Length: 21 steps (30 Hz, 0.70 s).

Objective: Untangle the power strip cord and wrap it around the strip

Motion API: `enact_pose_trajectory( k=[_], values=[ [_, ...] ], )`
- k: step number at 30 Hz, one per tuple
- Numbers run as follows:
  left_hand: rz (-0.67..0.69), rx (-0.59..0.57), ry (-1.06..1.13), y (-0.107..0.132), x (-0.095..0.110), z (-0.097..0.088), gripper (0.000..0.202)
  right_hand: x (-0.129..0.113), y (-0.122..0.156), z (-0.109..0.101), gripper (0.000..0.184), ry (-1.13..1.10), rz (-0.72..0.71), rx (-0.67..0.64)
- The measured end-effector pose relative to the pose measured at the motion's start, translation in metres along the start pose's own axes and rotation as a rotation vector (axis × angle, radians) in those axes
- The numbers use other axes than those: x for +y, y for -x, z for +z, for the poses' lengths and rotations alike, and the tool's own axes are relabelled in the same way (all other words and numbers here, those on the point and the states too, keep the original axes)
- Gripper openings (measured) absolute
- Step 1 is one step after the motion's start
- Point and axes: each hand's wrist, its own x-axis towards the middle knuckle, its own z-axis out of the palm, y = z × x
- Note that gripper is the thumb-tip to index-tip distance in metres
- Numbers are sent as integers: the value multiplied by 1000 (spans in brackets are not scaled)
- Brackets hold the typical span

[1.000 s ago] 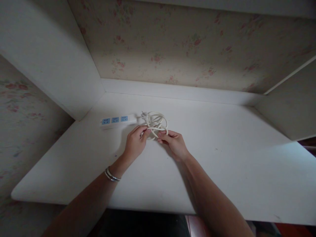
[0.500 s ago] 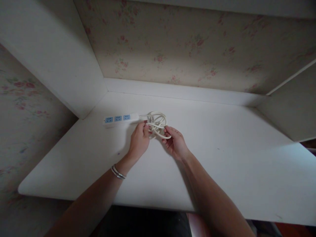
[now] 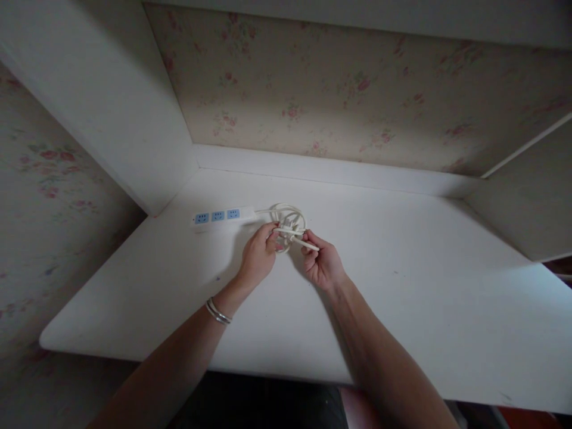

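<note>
The grip of the left hand (image 3: 259, 253) is closed on the left side of the bundled white cord (image 3: 292, 231). The grip of the right hand (image 3: 322, 262) pinches a piece of this same cord at the right side of the bundle. The cord is above the middle of the white table (image 3: 402, 316), between the two hands. From it one length goes left to the power strip (image 3: 226, 216), which lies on the table with three blue sockets. On the far side stands the flowered wall (image 3: 330, 107).
</note>
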Motion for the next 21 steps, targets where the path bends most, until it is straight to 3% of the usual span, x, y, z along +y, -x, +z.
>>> enact_pose_trajectory(
  k=[5, 12, 17, 21],
  values=[
    [16, -53, 145, -2, 1, -4, 32, 4, -1, 1, 21, 100, -165, 123],
    [91, -3, -13, -4, -5, -8, 26, 13, 2, 11, 33, 147, -337, 249],
    [74, 41, -69, -8, -7, -11, 27, 23, 4, 15, 50, 210, -379, 179],
    [31, 34, -24, -10, -10, -14, 28, 31, 6, 14, 48, 394, -466, 55]
  ],
)
